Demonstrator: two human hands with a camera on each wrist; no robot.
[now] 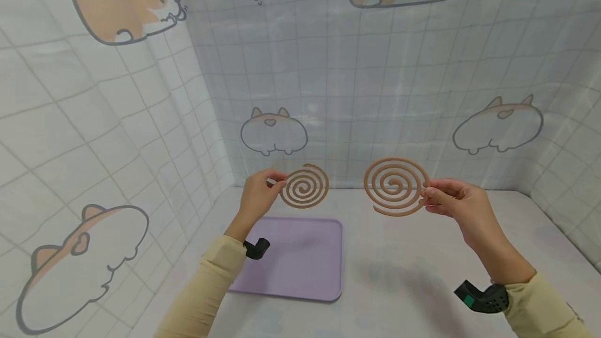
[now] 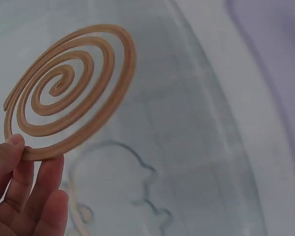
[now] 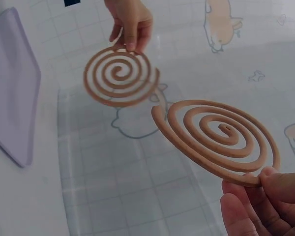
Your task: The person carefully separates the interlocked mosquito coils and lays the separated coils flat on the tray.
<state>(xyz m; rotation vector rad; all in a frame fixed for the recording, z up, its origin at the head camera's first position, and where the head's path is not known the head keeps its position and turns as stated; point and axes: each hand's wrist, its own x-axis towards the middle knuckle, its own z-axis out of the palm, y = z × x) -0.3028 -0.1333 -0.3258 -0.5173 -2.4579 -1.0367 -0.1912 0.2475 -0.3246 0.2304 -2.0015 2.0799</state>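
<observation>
Two brown mosquito coils are held up in the air, one per hand, with a gap between them. My left hand [image 1: 260, 194] pinches the left mosquito coil [image 1: 304, 186] at its outer ring, thumb on one face and fingers behind. In the left wrist view this coil [image 2: 108, 73] tilts, its whole spiral showing. My right hand [image 1: 462, 207] pinches the right mosquito coil [image 1: 396, 186] by the outer ring on its right side. In the right wrist view, that coil [image 3: 211, 160] is nearer and the left one [image 3: 119, 104] hangs beyond it.
A purple tray [image 1: 300, 260] lies on the white table [image 1: 399, 296], below and near my left hand. Walls of white gridded sheet printed with cartoon dogs [image 1: 274, 132] stand at the back and both sides. Each wrist wears a black device [image 1: 483, 297].
</observation>
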